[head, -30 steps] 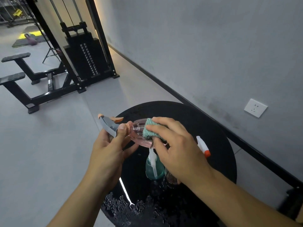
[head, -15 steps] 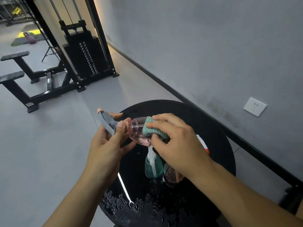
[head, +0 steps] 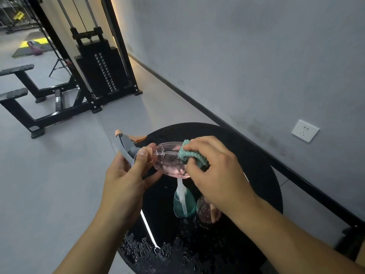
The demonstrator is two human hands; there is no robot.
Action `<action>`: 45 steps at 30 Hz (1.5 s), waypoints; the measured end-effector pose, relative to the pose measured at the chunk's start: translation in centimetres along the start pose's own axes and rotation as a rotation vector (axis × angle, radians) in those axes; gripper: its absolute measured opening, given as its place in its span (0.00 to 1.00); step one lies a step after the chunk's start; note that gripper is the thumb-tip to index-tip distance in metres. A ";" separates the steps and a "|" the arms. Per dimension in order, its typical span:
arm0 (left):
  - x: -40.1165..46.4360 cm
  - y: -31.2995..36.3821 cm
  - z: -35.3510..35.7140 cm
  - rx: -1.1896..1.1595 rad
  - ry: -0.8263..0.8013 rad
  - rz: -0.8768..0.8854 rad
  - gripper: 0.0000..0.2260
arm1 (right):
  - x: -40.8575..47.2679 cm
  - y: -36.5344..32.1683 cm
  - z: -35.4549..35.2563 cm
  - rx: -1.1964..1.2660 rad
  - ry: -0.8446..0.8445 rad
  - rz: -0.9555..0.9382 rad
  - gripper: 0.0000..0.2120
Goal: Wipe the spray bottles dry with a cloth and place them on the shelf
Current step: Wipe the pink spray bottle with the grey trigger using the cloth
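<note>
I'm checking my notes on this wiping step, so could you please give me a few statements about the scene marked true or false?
1. The left hand holds the pink spray bottle by its neck. True.
2. The right hand presses a teal cloth against the pink bottle. True.
3. The pink bottle is held upright. False: it lies roughly sideways, nozzle pointing left.
4. A teal bottle stands on the black round table. True.
5. The table surface is dry. False: water droplets cover its near edge.
</note>
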State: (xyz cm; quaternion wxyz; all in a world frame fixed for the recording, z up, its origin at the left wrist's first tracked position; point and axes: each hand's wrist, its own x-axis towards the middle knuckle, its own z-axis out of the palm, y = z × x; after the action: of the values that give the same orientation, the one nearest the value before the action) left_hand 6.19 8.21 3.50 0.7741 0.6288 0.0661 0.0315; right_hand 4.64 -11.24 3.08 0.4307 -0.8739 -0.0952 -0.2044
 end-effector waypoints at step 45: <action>0.2 -0.5 0.3 0.040 -0.120 0.054 0.23 | -0.1 -1.1 -0.3 0.394 0.064 0.160 0.14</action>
State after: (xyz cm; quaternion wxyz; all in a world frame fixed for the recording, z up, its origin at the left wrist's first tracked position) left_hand 6.43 7.84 3.08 0.7628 0.6465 0.0033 0.0133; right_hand 4.04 -10.81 3.98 0.6109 -0.7706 -0.0498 -0.1747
